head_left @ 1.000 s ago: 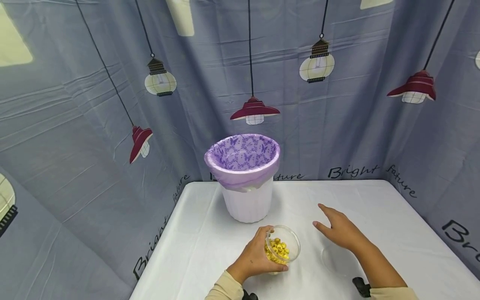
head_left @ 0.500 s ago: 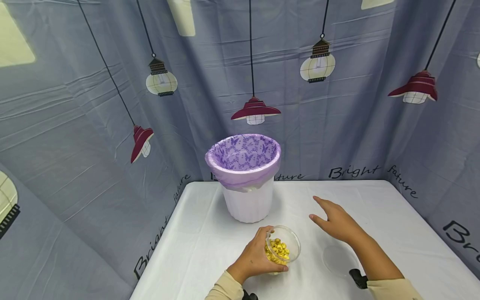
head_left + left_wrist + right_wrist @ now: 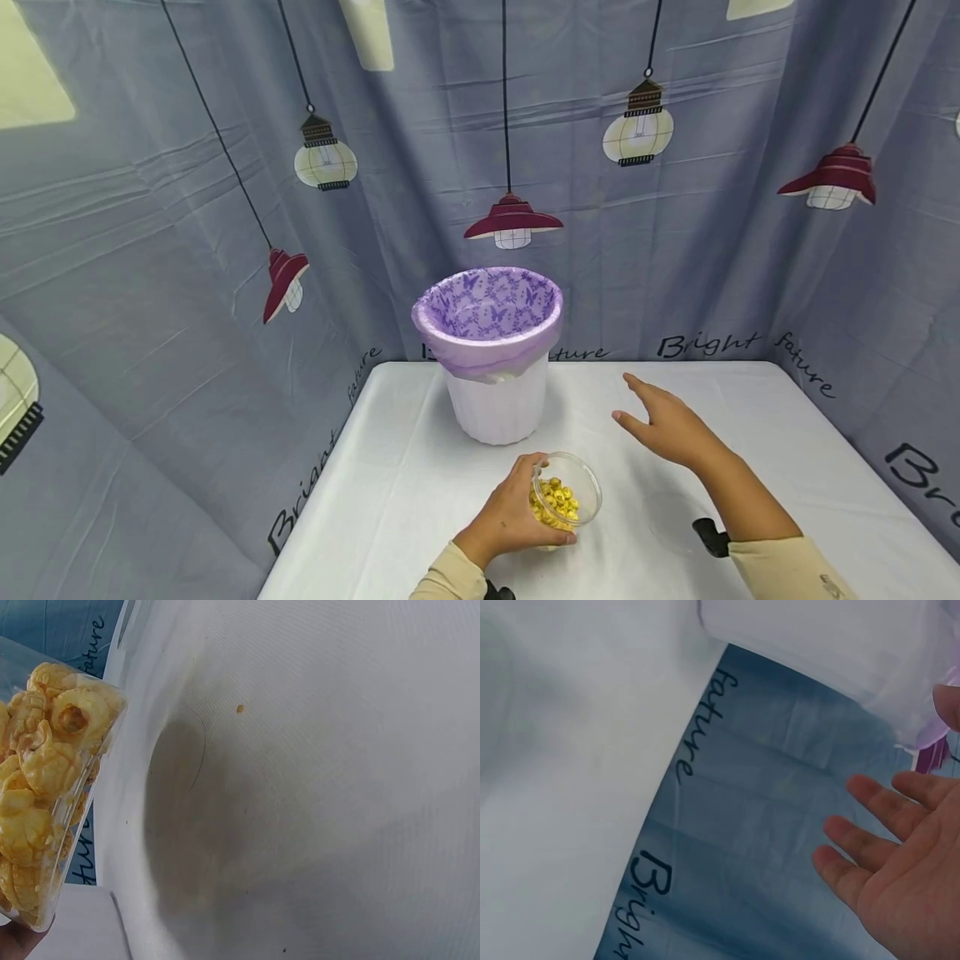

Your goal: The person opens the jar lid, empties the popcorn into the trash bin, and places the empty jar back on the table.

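Two hands. Left hand point(image 3: 513, 515), near centre, grips one clear tub point(image 3: 582, 486), which lies left of and nearer than the right hand. Yellow popcorn point(image 3: 557, 502) inside: pieces overlap, count not possible. One faint clear disc point(image 3: 667, 515) on table point(image 3: 405, 500), right of tub. Right hand point(image 3: 671, 429): fingers extended. Far: one lined bin point(image 3: 497, 404).

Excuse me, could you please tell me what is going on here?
A person's left hand holds a clear tub of yellow popcorn over a white table. The right hand is raised nearby, holding nothing. Beyond the hands, a white bin lined with a purple bag stands on the table.
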{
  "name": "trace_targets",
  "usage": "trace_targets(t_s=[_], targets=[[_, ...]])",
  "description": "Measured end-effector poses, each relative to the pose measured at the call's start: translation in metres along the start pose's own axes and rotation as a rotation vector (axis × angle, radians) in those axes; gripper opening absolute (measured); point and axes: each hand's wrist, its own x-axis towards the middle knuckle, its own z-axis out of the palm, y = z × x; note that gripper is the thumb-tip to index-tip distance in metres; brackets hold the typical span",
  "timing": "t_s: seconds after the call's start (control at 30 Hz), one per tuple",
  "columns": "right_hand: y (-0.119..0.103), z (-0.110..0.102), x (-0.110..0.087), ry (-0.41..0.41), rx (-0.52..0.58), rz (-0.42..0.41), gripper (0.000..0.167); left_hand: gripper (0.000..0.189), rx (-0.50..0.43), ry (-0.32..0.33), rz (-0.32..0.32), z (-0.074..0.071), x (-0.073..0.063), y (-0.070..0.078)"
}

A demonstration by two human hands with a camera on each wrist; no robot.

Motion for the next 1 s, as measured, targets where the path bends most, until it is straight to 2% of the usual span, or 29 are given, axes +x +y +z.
trace_targets(t_s=[0.37, 0.53, 0.7, 1.0], targets=[[-0.009, -0.013, 0.013, -0.005, 0.002, -0.024, 0.08, 0.107, -0.013, -0.009, -0.002, -0.003, 0.001, -0.001], [-0.01, -0.016, 0.016, -0.009, 0.012, -0.038, 0.08, 0.109, -0.015, -0.016, -0.027, -0.004, -0.001, -0.001], [-0.011, -0.02, 0.019, -0.02, 0.005, -0.017, 0.083, 0.109, -0.028, -0.028, -0.051, -0.005, -0.001, -0.002], [-0.016, -0.028, 0.027, -0.021, 0.009, -0.032, 0.084, 0.107, -0.021, -0.026, -0.044, -0.006, 0.0, -0.002]])
